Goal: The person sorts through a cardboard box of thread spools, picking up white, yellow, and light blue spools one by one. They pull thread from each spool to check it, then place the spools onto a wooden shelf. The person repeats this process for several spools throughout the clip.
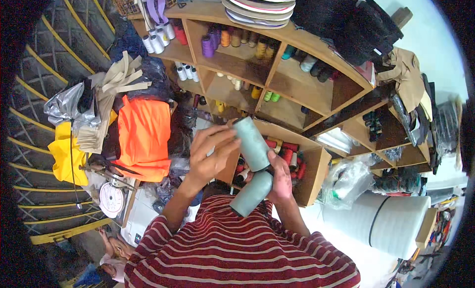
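Two grey-green cones of thread are in front of my chest. The upper thread cone [251, 143] stands tilted, its lower end by the thumb and fingers of my right hand [281, 176]. Below it, the second thread cone [251, 194] slants down to the left, its upper end also against my right hand, which is closed on the pair. My left hand [213, 150] is raised at the left of the upper cone with fingers stretched and apart. Its fingertips are close to that cone's side; whether they touch it I cannot tell.
Beneath my hands is a cardboard box [315, 176] with red, black and white thread spools. Ahead, a wooden shelf [302, 85] holds thread cones in many colours. Orange fabric [143, 137] lies left, near a sewing machine. A white foam roll [378, 222] lies right. Another person [116, 253] is at lower left.
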Tool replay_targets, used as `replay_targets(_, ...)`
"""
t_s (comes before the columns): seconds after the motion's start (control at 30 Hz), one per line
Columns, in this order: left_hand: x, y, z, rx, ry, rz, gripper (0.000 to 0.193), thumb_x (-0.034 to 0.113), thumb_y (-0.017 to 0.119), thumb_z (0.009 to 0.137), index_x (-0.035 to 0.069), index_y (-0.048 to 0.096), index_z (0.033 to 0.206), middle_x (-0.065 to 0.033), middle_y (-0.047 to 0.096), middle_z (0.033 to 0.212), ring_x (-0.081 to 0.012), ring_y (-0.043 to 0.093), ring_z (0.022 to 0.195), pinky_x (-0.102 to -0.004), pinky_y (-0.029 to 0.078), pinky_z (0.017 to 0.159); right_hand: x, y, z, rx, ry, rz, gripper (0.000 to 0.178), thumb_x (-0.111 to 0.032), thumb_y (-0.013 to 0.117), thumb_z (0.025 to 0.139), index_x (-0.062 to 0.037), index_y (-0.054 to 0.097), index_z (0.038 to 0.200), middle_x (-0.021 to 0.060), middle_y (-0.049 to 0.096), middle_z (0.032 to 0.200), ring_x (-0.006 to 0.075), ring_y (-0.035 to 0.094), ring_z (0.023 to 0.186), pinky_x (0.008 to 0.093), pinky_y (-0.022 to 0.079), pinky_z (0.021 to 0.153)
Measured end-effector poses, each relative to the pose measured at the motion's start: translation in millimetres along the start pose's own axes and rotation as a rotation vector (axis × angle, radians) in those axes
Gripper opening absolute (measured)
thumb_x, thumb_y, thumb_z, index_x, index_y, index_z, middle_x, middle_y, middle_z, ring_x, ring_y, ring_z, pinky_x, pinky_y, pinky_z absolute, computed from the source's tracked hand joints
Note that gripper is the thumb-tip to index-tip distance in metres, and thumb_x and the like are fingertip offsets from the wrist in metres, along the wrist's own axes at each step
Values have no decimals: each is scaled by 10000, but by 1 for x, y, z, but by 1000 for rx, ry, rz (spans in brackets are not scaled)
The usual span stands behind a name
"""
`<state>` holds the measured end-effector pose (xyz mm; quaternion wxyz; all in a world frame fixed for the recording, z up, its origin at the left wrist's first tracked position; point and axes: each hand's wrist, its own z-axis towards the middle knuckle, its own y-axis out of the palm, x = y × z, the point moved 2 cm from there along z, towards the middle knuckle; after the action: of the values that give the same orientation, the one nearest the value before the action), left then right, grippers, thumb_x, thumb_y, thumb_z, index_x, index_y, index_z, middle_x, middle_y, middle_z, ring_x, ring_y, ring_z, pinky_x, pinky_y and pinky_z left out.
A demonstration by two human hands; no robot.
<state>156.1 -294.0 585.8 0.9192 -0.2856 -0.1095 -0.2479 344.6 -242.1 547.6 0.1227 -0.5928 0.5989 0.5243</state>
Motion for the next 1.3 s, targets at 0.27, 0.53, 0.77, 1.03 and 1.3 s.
replay_targets(0.27, 4, 12, -8, 99, 65, 196, 180, 97, 735, 764, 95, 625, 907, -84, 564, 1080, -317, 545, 1032, -435, 452, 875, -5, 9, -10, -6, -3, 60, 411, -375, 555, 965, 3, 599, 1121, 104, 632, 976, 190, 633, 796, 345, 542, 655)
replay_targets(0.53, 3, 10, -17, 69, -158, -105, 125, 115, 589, 865, 48, 522, 947, -148, 549, 1111, -356, 524, 1048, -472, 409, 935, -16, 12, -11, 43, -36, 117, 473, -395, 480, 981, 6, 523, 1230, 147, 640, 970, 224, 640, 750, 358, 544, 639)
replay_targets(0.77, -6, 15, -5, -76, -640, -759, 652, 176, 683, 892, -14, 357, 1424, -168, 438, 1442, -235, 436, 1317, -364, 402, 1010, 6, -10, 0, -38, -1, 159, 399, -325, 564, 965, -3, 550, 1201, 107, 634, 975, 197, 635, 813, 357, 539, 705)
replay_targets(1.03, -14, -10, -2, -359, -835, -717, 191, 132, 597, 955, -50, 652, 927, -31, 606, 685, -75, 541, 592, -234, 419, 534, -20, -2, -7, -81, -37, -31, 376, -313, 581, 945, 9, 595, 1138, 99, 640, 882, 207, 638, 710, 348, 538, 649)
replay_targets(1.3, -23, -15, 35, 93, -867, -881, 264, 212, 549, 993, -10, 658, 901, -64, 643, 686, -52, 460, 529, -212, 342, 486, -7, -2, -6, -119, -128, -251, 451, -347, 610, 932, 26, 586, 1183, 121, 654, 928, 203, 657, 642, 333, 545, 593)
